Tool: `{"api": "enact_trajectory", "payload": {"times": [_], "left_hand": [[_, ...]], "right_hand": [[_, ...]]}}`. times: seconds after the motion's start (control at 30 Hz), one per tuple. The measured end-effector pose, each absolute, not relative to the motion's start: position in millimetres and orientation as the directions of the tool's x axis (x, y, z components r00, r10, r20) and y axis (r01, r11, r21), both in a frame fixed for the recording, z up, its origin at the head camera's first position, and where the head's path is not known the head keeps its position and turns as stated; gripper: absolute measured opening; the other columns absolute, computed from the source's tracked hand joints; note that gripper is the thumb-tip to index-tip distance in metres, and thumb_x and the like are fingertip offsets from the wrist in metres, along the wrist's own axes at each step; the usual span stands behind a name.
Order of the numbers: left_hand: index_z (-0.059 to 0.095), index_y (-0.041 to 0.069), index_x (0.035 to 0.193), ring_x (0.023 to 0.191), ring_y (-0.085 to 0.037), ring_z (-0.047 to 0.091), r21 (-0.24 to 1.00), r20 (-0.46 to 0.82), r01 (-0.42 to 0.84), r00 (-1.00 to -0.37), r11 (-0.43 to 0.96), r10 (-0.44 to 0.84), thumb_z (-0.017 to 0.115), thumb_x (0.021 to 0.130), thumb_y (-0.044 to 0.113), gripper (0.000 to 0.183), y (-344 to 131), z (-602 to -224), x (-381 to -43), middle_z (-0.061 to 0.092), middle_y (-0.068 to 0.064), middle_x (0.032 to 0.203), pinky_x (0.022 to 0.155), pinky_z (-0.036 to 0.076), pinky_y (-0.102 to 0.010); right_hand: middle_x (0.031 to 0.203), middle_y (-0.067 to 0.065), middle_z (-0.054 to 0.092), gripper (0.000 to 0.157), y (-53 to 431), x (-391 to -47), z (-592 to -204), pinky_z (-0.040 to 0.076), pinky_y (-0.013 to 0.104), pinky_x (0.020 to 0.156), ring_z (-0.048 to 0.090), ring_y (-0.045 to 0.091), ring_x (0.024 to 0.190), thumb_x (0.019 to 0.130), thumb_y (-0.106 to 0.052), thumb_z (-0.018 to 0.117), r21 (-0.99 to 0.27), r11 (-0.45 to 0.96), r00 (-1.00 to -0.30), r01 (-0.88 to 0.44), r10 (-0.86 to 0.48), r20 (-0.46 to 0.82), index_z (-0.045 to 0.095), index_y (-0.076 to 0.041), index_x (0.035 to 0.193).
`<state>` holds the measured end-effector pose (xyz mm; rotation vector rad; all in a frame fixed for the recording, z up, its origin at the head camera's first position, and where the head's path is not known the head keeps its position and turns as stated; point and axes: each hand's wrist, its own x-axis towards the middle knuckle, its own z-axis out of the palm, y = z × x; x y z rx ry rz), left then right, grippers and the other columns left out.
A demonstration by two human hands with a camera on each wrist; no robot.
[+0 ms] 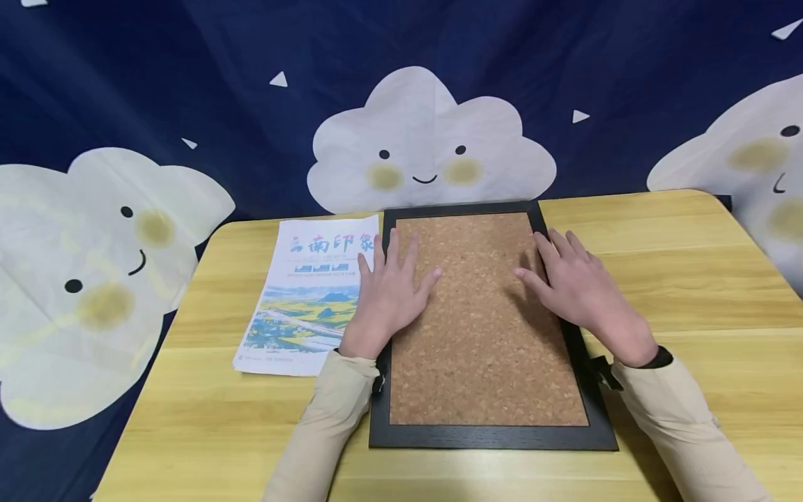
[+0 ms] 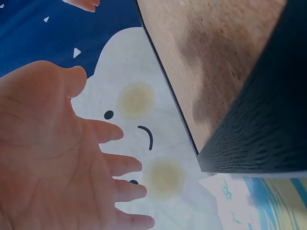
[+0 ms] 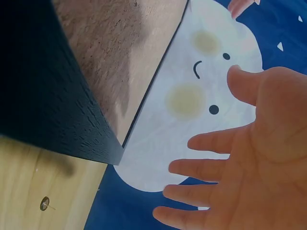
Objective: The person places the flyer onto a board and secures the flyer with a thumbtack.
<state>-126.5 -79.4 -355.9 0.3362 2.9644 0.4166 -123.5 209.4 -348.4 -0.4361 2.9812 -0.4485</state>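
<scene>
A cork board (image 1: 483, 335) with a black wood frame (image 1: 489, 437) lies on the table, its long sides running front to back. Over its left edge my left hand (image 1: 392, 296) is held palm down, fingers straight and spread. My right hand (image 1: 574, 282) hovers at the opposite edge, thumb reaching over the cork and its shadow falling there. Both palms, seen in the wrist views as bare left palm (image 2: 43, 143) and bare right palm (image 3: 273, 153), hold nothing. Left of the frame lies a white printed sheet (image 1: 307, 307) with coloured characters and a landscape picture, partly covered by my left hand.
The light wood table (image 1: 677, 279) extends to both sides of the board. On it, in the right wrist view, is a small round metal piece like a thumbtack (image 3: 44, 203). A dark blue cloth (image 1: 251, 139) with smiling white clouds hangs behind the table.
</scene>
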Motion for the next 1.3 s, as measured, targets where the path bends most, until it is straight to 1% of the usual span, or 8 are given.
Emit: {"api": "enact_trajectory", "payload": {"times": [0.17,0.37,0.53,0.67,0.77,1.03,1.13,1.3], "left_hand": [[0.022,0.014,0.167,0.156,-0.045,-0.001,0.308,-0.093,0.194,-0.968,0.931,0.232,0.033,0.110,0.056,0.072,-85.4,-355.3,-124.2,0.004,-0.021,0.172,0.119,0.005,-0.068],[0.022,0.012,0.167,0.156,-0.047,0.005,0.308,-0.130,0.160,-0.969,0.938,0.209,0.036,0.112,0.043,0.065,-101.3,-352.9,-124.3,0.009,-0.021,0.171,0.120,0.011,-0.066],[0.019,0.010,0.167,0.155,-0.048,0.011,0.267,-0.191,0.131,-0.964,0.955,0.185,0.040,0.112,0.029,0.062,-125.3,-354.2,-123.8,0.013,-0.023,0.170,0.119,0.019,-0.065],[0.020,0.005,0.166,0.153,-0.050,0.015,0.241,-0.239,0.092,-0.959,0.966,0.151,0.048,0.104,0.007,0.068,-150.1,-357.1,-121.8,0.016,-0.026,0.169,0.117,0.024,-0.066],[0.020,0.003,0.165,0.152,-0.052,0.013,0.245,-0.280,0.044,-0.953,0.968,0.114,0.051,0.098,0.000,0.074,-169.1,-359.6,-119.0,0.013,-0.028,0.168,0.116,0.022,-0.068],[0.019,-0.002,0.163,0.149,-0.060,0.010,0.228,-0.312,-0.088,-0.950,0.970,-0.013,0.055,0.105,0.015,0.070,-210.5,-365.6,-117.2,0.009,-0.035,0.165,0.112,0.022,-0.075],[0.018,-0.004,0.163,0.147,-0.063,0.008,0.231,-0.331,-0.135,-0.942,0.963,-0.053,0.056,0.105,0.017,0.073,-219.3,-366.6,-118.1,0.006,-0.037,0.165,0.110,0.021,-0.077],[0.019,-0.005,0.161,0.142,-0.069,0.013,0.208,-0.371,-0.199,-0.922,0.958,-0.111,0.057,0.103,0.018,0.073,-229.7,-366.6,-119.5,0.010,-0.040,0.161,0.106,0.026,-0.079]], "right_hand": [[0.153,0.041,0.033,0.077,210.9,-123.3,-349.7,0.033,0.071,0.107,0.030,0.059,0.141,0.109,-0.044,0.051,-0.327,0.907,-0.950,-0.268,-0.305,-0.070,0.030,0.013,0.156],[0.154,0.043,0.030,0.078,215.5,-125.3,-350.3,0.032,0.071,0.108,0.031,0.061,0.139,0.108,-0.045,0.052,-0.401,0.891,-0.940,-0.214,-0.299,-0.162,0.028,0.011,0.157],[0.151,0.045,0.031,0.079,218.0,-128.7,-351.8,0.034,0.071,0.106,0.034,0.063,0.136,0.108,-0.043,0.054,-0.440,0.876,-0.936,-0.196,-0.301,-0.184,0.025,0.011,0.158],[0.149,0.046,0.031,0.080,219.7,-130.8,-353.4,0.037,0.070,0.103,0.038,0.062,0.133,0.108,-0.044,0.053,-0.455,0.872,-0.928,-0.180,-0.304,-0.216,0.024,0.011,0.158],[0.149,0.046,0.032,0.081,221.1,-131.7,-354.4,0.039,0.070,0.101,0.041,0.061,0.131,0.108,-0.045,0.053,-0.462,0.870,-0.920,-0.171,-0.308,-0.241,0.023,0.011,0.159],[0.148,0.048,0.031,0.083,225.1,-136.8,-355.1,0.036,0.069,0.104,0.037,0.061,0.134,0.106,-0.036,0.061,-0.487,0.864,-0.925,-0.129,-0.282,-0.255,0.022,0.017,0.155],[0.142,0.049,0.040,0.080,228.3,-139.6,-356.3,0.040,0.067,0.102,0.043,0.060,0.130,0.103,-0.026,0.067,-0.486,0.866,-0.937,-0.120,-0.261,-0.233,0.025,0.022,0.151],[0.117,0.043,0.060,0.071,234.7,-143.0,-358.5,0.051,0.060,0.088,0.061,0.054,0.108,0.098,-0.014,0.070,-0.470,0.877,-0.945,-0.100,-0.232,-0.232,0.033,0.027,0.142]]}}
